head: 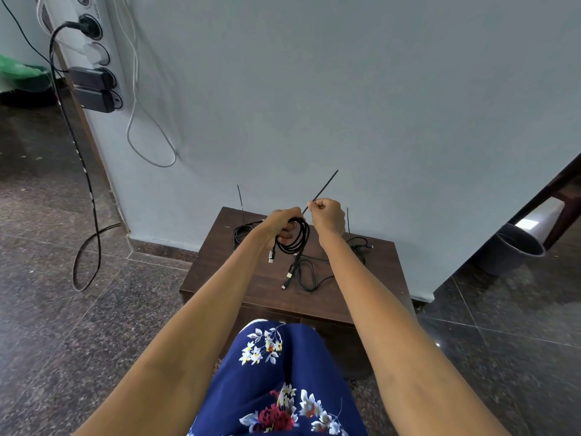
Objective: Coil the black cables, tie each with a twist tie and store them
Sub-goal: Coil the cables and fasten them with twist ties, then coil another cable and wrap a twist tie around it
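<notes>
My left hand [279, 223] grips a coiled black cable [297, 239] above the small dark wooden table [220, 272]; two plug ends dangle below the coil. My right hand [327, 215] pinches a thin black twist tie [322, 190] that runs from the coil and points up to the right. A loose black cable [306, 273] lies on the table under the coil. Another black cable [243, 231] lies at the back left, and a third [360, 245] at the back right. Thin black ties stand against the wall behind the back-left cable [240, 199] and the back-right one [348, 221].
The table stands against a pale wall [345, 89]. A power strip [91, 58] with plugs and hanging black and white cords is at the upper left. A grey bucket [515, 253] stands on the stone floor at the right. My floral-clothed knee [276, 372] is below the table.
</notes>
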Motion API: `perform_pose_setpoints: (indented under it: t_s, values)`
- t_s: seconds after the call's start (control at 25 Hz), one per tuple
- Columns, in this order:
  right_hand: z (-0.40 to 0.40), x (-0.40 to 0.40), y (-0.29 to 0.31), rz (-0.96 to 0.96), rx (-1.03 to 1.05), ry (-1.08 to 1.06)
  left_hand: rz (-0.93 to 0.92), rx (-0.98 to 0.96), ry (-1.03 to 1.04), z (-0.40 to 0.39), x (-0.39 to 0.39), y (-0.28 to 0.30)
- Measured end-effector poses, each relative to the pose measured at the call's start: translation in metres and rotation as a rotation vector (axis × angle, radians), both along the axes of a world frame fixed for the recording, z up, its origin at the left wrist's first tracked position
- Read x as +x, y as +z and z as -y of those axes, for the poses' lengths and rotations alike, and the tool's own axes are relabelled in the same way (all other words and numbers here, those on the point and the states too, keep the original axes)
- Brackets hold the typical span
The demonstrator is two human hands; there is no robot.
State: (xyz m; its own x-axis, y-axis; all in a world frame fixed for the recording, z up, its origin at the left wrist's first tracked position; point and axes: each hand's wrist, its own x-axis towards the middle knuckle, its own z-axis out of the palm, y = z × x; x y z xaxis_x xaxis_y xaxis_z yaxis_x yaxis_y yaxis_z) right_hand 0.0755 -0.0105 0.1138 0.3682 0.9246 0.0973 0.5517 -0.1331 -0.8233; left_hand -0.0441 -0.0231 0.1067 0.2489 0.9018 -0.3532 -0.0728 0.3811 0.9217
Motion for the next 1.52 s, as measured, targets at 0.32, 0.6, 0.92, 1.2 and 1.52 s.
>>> perform_pose_setpoints:
  t_s: [0.32, 0.6, 0.92, 1.2, 1.52]
  values:
    - [0.014, 0.009, -0.054, -0.534, -0.471, 0.541, 0.398, -0.199, 0.338, -0.017, 0.004, -0.052]
    - [-0.030, 0.016, -0.104, -0.469, -0.442, 0.243, 0.148, -0.309, 0.475, -0.055, 0.022, -0.094]
    - [-0.090, -0.004, -0.134, -0.766, -0.539, -0.010, 0.224, -0.310, 0.494, -0.086, 0.025, -0.119]
    - [-0.088, 0.006, -0.125, -0.436, -0.510, 0.061, 0.097, -0.258, 0.469, -0.090, 0.020, -0.129]
    - [0.007, 0.021, -0.139, 0.456, -0.479, 0.266, -0.215, -0.269, 0.377, -0.032, 0.032, -0.117]
